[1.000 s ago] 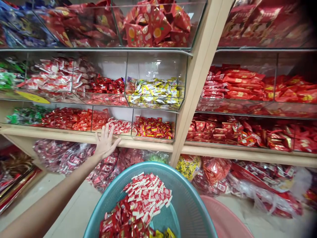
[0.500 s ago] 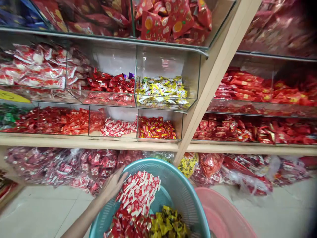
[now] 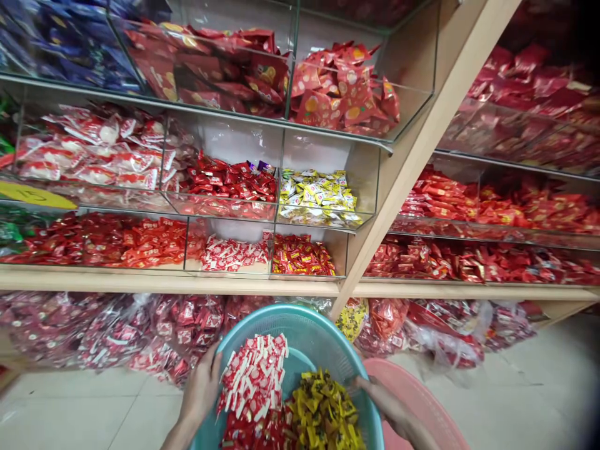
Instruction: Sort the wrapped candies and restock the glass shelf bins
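Basket (image 3: 323, 350), round, teal and mesh-walled, sits low in view, just in front of the shelves; whether it rests on anything cannot be told. Inside it, on the left, lies a heap of red-and-white wrapped pieces (image 3: 255, 375). Nearer the viewer, and touching that heap, are darker red wrapped pieces (image 3: 255, 431), and on the right is a pile of yellow wrapped pieces (image 3: 323, 412). Part of the bottom shows bare between the heaps.

The left hand (image 3: 201, 384) lies against the outside of the left rim, thumb side up; how far its fingers curl is hidden. The right hand (image 3: 387, 403) pinches the right rim, its tips over the edge.

Partly behind and under the right forearm is a pink basket (image 3: 415, 394) above pale floor tiles (image 3: 75, 412). Clear plastic bags (image 3: 187, 319) of red packets are crowded beneath the lowest shelf board (image 3: 178, 282).

Above that board, clear-fronted compartments hold more sweets: small red-and-white ones (image 3: 234, 253) beside red-and-yellow ones (image 3: 304, 256), then yellow-and-white ones (image 3: 319, 190) a row higher. Blue packets (image 3: 60, 44) fill the upper left, near patterned red bags (image 3: 347, 90). A slanting wooden post (image 3: 434, 122) divides the two shelf sections.
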{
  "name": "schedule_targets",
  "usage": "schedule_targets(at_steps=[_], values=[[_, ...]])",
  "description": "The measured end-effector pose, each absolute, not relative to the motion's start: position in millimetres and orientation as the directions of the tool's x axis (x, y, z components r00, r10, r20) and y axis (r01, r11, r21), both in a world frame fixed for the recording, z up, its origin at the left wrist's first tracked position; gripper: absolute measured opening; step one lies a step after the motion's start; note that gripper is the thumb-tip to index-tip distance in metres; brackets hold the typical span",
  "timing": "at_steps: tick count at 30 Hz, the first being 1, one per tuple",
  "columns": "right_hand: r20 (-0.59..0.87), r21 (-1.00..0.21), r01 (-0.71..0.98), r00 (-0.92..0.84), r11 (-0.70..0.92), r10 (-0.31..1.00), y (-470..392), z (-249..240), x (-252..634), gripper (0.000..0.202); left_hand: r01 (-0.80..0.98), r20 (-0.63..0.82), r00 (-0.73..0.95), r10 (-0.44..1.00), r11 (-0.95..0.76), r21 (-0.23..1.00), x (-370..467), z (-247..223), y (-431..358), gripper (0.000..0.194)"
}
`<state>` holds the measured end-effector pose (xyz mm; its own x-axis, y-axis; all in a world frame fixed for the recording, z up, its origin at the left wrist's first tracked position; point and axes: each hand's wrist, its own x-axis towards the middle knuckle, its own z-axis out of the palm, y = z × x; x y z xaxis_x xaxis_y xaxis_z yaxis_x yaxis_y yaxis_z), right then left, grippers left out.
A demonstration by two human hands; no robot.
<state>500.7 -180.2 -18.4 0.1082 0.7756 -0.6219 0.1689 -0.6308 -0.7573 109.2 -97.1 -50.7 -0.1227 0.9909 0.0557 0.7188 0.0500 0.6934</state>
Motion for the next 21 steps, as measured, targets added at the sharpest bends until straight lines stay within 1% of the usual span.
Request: schedule_targets(at_steps=[2,5,7,9,11,15,18,21], values=[[-0.56,-0.787,0.226,0.128,-0.574,0.819,-172,-14,496,0.036,0.683,0.071,-0.157,0.985,0.057,0.728,104,-55,-104,0.05],[-0.338,-0.856,0.357,0.162,-0.374,0.927,-160,-10,490,0.038,0.616,0.085,-0.187,0.979,0.049,0.787,98,-64,-115,0.05],[-0.176,-0.855,0.46,0.173,-0.238,0.969,-152,-11,487,0.039,0.568,0.075,-0.215,0.974,0.062,0.82,94,-71,-122,0.051],[-0.08,-0.82,0.546,0.184,-0.17,0.98,-145,-13,486,0.04,0.532,0.045,-0.245,0.968,0.096,0.841,93,-77,-130,0.054],[-0.046,-0.763,0.625,0.203,-0.166,0.978,-140,-14,487,0.04,0.501,0.01,-0.276,0.961,0.135,0.855,93,-80,-138,0.055],[-0.07,-0.641,0.735,0.233,-0.223,0.97,-127,-17,485,0.041,0.454,-0.098,-0.309,0.946,0.237,0.859,95,-76,-154,0.061],[-0.086,-0.604,0.758,0.247,-0.248,0.965,-115,-19,480,0.041,0.44,-0.148,-0.285,0.947,0.267,0.857,92,-74,-161,0.07],[-0.098,-0.586,0.754,0.299,-0.298,0.949,-107,-26,474,0.039,0.43,-0.153,-0.222,0.963,0.237,0.871,84,-80,-159,0.075]])
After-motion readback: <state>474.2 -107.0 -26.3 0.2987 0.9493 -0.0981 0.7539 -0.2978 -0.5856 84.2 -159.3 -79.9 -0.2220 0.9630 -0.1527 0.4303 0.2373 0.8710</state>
